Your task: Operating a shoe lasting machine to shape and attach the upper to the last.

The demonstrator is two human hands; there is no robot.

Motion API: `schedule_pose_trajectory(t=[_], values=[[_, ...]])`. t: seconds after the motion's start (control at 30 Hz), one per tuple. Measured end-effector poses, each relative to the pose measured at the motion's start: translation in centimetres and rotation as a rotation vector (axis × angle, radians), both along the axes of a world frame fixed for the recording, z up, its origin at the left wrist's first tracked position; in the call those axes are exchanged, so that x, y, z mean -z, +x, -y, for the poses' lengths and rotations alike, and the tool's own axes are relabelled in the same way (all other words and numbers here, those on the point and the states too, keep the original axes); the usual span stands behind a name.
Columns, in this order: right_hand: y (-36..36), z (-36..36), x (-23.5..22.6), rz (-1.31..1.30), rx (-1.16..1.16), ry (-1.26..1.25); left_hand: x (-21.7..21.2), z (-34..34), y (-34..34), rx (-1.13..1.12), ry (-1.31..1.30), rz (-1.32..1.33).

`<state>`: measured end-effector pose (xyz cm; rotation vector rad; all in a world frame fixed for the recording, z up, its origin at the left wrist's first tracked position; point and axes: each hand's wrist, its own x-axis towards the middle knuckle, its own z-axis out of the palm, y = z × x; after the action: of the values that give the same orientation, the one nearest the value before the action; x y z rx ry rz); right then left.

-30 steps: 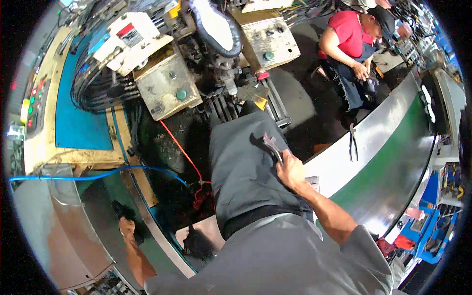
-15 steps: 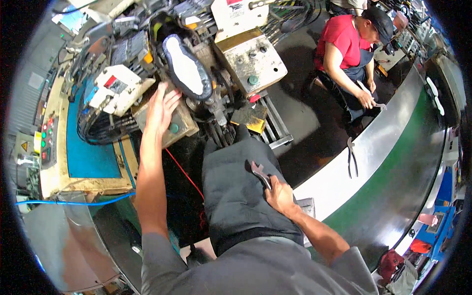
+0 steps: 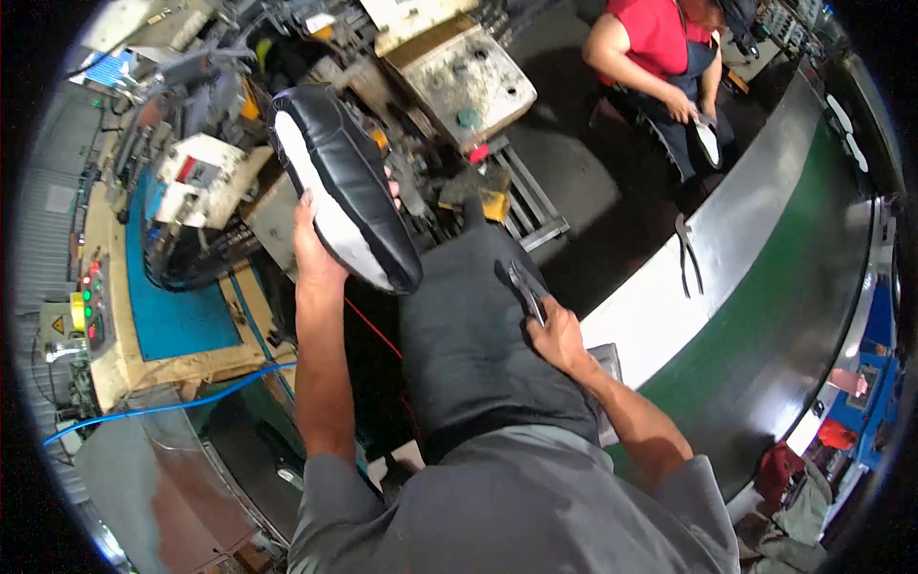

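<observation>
Shoe [image 3: 344, 187] now off the machine, left hand [image 3: 311, 251] fingers clamped underneath; right hand [image 3: 557, 337] gripping pliers [image 3: 527, 292]

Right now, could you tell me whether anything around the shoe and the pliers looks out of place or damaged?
Nothing stands out. The left hand grips the black shoe with its white sole turned sideways, near the machine. The right hand holds pliers against the dark apron. A second pair of pliers lies on the conveyor's rim.

I count one black-and-white shoe [image 3: 339, 187] in my left hand [image 3: 316, 253], one pair of pliers [image 3: 526, 292] in my right hand [image 3: 557, 337], one more pair of pincers [image 3: 688, 256] beyond it.
</observation>
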<state>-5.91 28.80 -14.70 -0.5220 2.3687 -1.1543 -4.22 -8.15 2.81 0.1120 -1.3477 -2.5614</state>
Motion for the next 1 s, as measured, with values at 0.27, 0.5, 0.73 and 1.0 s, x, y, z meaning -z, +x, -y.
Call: schedule_pose_trajectory(t=[0.27,0.5,0.73,1.0], values=[[-1.0,-1.8,-5.2,-0.136,-0.264,0.102,15.7,-10.9,9.6,-0.139,0.401,0.451],[-0.3,3.4,-7.4,-0.321,0.099,-0.129,15.7,-14.9,12.0,-0.221,0.376,0.585],[0.2,4.3,-4.2,-0.362,-0.623,0.446,16.2,-17.5,15.9,-0.162,0.352,0.384],[-0.1,4.6,-7.3,-0.344,-0.595,0.130,15.9,-20.5,16.3,-0.282,-0.010,0.482]])
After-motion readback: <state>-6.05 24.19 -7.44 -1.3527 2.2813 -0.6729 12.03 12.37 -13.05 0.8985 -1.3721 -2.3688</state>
